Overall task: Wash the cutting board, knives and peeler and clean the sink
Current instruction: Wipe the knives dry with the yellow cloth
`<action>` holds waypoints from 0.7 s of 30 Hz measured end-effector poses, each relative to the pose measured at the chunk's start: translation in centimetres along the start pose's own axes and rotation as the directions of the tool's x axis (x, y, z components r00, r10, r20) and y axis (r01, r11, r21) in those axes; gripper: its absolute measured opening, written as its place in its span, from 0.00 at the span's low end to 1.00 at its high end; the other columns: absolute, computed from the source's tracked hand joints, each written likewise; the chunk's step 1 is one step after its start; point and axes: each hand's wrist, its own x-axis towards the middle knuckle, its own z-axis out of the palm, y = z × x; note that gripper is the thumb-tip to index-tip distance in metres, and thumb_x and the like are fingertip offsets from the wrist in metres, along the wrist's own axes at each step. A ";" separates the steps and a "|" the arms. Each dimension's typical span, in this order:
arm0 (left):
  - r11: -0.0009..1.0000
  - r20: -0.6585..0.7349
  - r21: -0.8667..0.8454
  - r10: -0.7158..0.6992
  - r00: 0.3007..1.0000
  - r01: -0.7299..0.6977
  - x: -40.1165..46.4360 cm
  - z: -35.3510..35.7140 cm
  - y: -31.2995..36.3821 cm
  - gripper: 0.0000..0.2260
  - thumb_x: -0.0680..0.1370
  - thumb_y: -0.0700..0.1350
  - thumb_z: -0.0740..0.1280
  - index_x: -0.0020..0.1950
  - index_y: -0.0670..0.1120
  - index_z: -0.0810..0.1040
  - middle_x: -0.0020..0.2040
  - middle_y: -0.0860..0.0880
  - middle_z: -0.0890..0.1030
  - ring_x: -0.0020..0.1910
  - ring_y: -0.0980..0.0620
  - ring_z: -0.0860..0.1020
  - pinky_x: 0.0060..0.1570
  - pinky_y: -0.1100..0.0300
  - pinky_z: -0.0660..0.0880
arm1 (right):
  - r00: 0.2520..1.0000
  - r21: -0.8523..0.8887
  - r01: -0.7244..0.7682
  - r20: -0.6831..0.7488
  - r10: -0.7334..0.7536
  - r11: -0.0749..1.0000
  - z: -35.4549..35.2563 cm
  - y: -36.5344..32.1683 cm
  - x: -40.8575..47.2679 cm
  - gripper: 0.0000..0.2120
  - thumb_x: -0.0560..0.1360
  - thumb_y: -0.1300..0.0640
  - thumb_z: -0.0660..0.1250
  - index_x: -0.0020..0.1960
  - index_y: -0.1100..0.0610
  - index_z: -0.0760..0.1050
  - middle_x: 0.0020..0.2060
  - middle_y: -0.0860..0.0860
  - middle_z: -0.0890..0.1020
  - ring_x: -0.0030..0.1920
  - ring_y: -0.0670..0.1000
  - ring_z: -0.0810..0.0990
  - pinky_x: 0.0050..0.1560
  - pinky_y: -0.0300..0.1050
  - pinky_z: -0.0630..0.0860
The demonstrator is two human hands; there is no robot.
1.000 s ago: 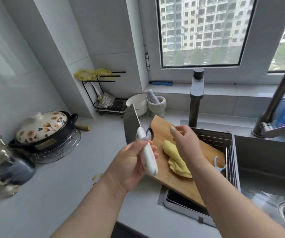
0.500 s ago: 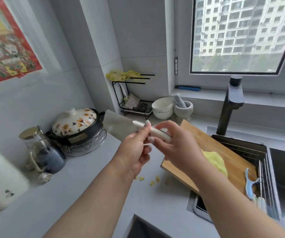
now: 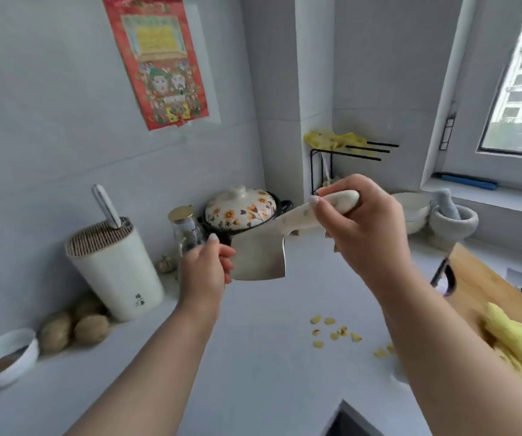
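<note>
**Cleaver swapped to right hand, headed for the knife block**

Since a sec ago the cleaver (image 3: 262, 253) went from left-hand grip to right: right hand (image 3: 363, 221) now curled round the white handle, blade hanging down over the counter (image 3: 269, 372), between both hands. Left hand (image 3: 204, 269) sits at the blade's far edge, fingers curled; can't tell if it's pinching the steel or just steadying. View has swung left, away from the sink, so the knife block (image 3: 114, 265) w/ one white-handled knife (image 3: 105, 206) already slotted is now in shot. Likely means this knife is done & being stowed, not washed further.

Cutting board (image 3: 473, 278) cut off at right edge, yellow cloth (image 3: 521, 347) on it. Sink & peeler out of frame. Blade tip hidden behind left hand. Yellow scraps (image 3: 332, 332) on counter, blurry, prob peel bits
</note>
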 end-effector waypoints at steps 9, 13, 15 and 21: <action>0.962 -0.327 0.273 0.088 0.941 0.004 7.0 -14.2 -2.4 0.09 0.78 0.47 0.60 0.43 0.46 0.77 0.49 0.41 0.80 0.49 0.41 0.76 0.54 0.47 0.74 | 0.983 0.013 0.143 0.114 -0.144 0.990 11.7 -5.4 0.6 0.09 0.72 0.50 0.72 0.44 0.50 0.73 0.27 0.43 0.77 0.26 0.46 0.78 0.27 0.37 0.73; 0.892 -0.304 0.453 0.151 0.941 0.003 8.3 -18.6 -2.0 0.13 0.79 0.46 0.59 0.56 0.42 0.79 0.53 0.39 0.77 0.52 0.42 0.74 0.50 0.54 0.70 | 0.969 0.029 0.195 0.147 -0.197 0.980 16.0 -7.6 1.3 0.09 0.73 0.49 0.71 0.46 0.49 0.71 0.30 0.43 0.77 0.28 0.47 0.78 0.30 0.46 0.77; 0.847 -0.239 0.531 0.170 0.956 -0.019 9.1 -20.2 -2.0 0.18 0.77 0.49 0.55 0.60 0.42 0.78 0.56 0.41 0.76 0.55 0.43 0.73 0.54 0.54 0.69 | 0.958 0.032 0.249 0.140 -0.251 0.968 17.9 -8.6 1.6 0.09 0.74 0.50 0.71 0.48 0.52 0.72 0.30 0.42 0.75 0.28 0.45 0.74 0.31 0.45 0.75; 0.697 -0.055 0.714 0.149 0.987 -0.066 13.0 -23.3 -2.5 0.22 0.76 0.47 0.53 0.68 0.44 0.69 0.69 0.44 0.70 0.66 0.44 0.68 0.63 0.52 0.64 | 0.914 0.014 0.381 0.145 -0.379 0.925 22.9 -10.7 2.8 0.12 0.74 0.52 0.70 0.52 0.59 0.75 0.33 0.46 0.75 0.32 0.51 0.74 0.32 0.44 0.69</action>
